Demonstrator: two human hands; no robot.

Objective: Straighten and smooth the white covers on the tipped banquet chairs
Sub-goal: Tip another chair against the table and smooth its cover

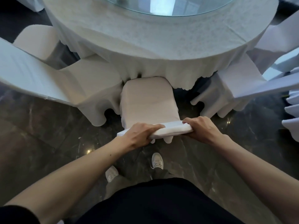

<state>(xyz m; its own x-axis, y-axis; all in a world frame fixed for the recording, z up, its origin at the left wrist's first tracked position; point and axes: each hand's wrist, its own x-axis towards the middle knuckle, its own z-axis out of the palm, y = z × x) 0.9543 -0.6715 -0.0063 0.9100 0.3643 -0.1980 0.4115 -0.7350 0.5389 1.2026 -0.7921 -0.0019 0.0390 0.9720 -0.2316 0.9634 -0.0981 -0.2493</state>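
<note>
A banquet chair in a white cover [148,102] stands in front of me, its seat pushed under the round table's cloth. My left hand [140,134] grips the left part of the top edge of the chair's back, fingers wrapped over the cover. My right hand [203,129] holds the right end of the same edge. The cover [171,129] bunches slightly between my hands and its hem hangs below them. The chair's legs are hidden by the fabric.
A round table [145,42] with a white cloth and a glass turntable [169,7] lies ahead. White-covered chairs lean at the left [48,78] and right [239,91]. More covered chairs stand at the far right [291,110]. The floor is dark polished marble [48,126].
</note>
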